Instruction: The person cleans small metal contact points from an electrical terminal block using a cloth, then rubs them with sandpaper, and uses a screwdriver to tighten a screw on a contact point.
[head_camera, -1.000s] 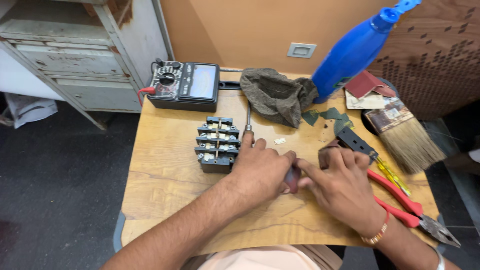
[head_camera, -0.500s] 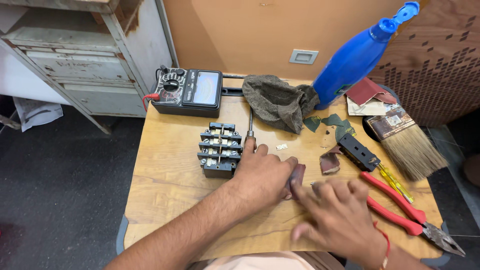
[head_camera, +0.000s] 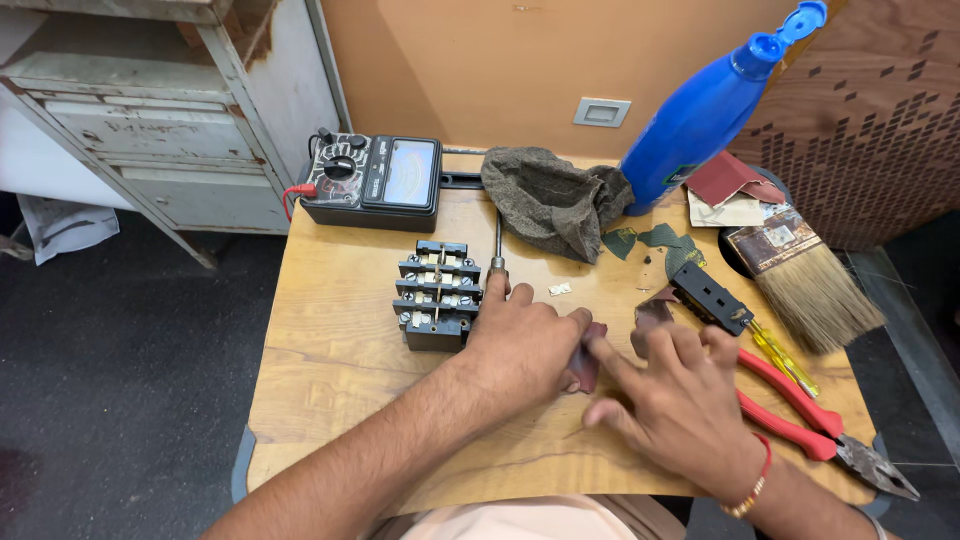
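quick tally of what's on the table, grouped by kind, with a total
Hand tools: 4: red-handled pliers, paintbrush, yellow-handled screwdriver, screwdriver by the left hand
Electrical units: 3: analog multimeter, black contactor block, black part
Bottles: 1: blue bottle
Rags: 1: grey rag
Total: 9, abrasive scraps excluded

On the table (head_camera: 320, 370), a terminal block (head_camera: 437, 295) is set left of the hands; a meter (head_camera: 375, 182) lies behind it, pliers (head_camera: 800, 415) and brush (head_camera: 805, 275) to the right.
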